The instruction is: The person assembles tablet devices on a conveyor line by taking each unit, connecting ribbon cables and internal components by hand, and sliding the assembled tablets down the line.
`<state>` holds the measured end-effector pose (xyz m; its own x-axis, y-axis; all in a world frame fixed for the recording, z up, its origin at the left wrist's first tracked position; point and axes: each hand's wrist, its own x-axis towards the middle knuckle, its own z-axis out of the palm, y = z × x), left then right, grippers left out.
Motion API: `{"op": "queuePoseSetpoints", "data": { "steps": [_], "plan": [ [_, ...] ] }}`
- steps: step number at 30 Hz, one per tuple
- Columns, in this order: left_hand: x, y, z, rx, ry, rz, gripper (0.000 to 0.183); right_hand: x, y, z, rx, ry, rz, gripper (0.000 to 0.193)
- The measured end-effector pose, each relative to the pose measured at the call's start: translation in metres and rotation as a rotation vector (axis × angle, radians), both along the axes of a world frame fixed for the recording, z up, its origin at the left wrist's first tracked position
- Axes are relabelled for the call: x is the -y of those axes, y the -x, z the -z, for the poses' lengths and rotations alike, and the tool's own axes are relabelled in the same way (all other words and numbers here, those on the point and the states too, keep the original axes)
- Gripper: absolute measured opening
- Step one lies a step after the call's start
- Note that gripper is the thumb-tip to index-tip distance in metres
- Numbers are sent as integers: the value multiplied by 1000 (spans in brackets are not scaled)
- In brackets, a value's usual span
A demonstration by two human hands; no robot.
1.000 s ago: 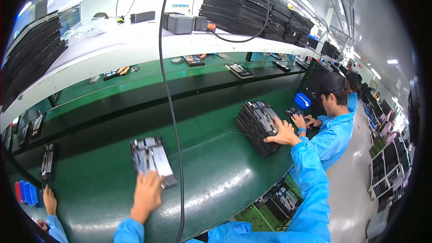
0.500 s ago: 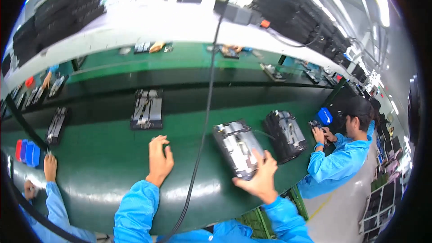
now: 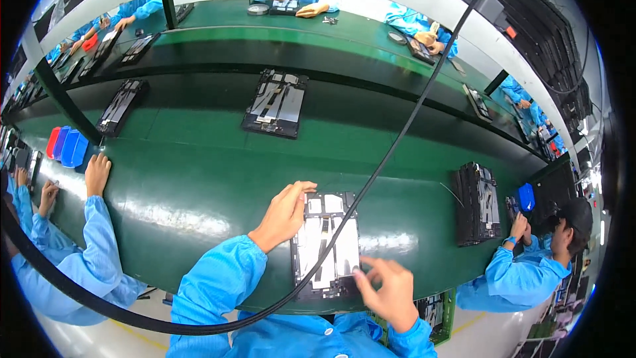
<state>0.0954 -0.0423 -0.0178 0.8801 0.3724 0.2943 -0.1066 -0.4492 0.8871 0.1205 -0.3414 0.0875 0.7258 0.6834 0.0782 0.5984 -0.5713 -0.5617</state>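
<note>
An opened tablet (image 3: 346, 252), its silver batteries and ribbon cable bare in a black frame, lies on the green bench in front of me. My left hand (image 3: 281, 217) grips its upper left edge, the fingers bent over the top corner. Beside the lower right edge is my right hand (image 3: 389, 288), its index finger and thumb apart. The thumb is right by the frame; whether it touches cannot be told. A black cable (image 3: 397, 136) hangs across the view and hides a strip of the tablet.
Another opened tablet (image 3: 277, 103) lies farther back, and one more (image 3: 122, 107) to its left. A stack of tablets (image 3: 478, 204) stands at right, near a co-worker in a black cap (image 3: 573, 222). Blue and red bins (image 3: 69, 147) sit left by another person's hand (image 3: 98, 174).
The tablet has moved from right of centre to in front of me and straightened. My left hand has come onto its upper edge; my right hand has loosened its hold. The view has shifted.
</note>
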Motion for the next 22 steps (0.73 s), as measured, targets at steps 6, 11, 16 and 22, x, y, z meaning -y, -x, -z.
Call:
{"op": "queuePoseSetpoints", "data": {
  "steps": [6, 11, 16, 22],
  "plan": [
    [-5, 8, -3, 1, -23, 74, 47, -80, -83, 53, 203, -420, -260, 50],
    [-12, 19, -1, -46, -54, 96, 66, -127, -124, 88, 83, -306, -412, 52],
    [-24, 29, -16, -131, -51, 258, 83, -128, -131, 100, 39, -310, -408, 37],
    [-31, 27, -25, -192, -47, 355, 89, -128, -130, 100, 85, -327, -349, 29]
  ]
}}
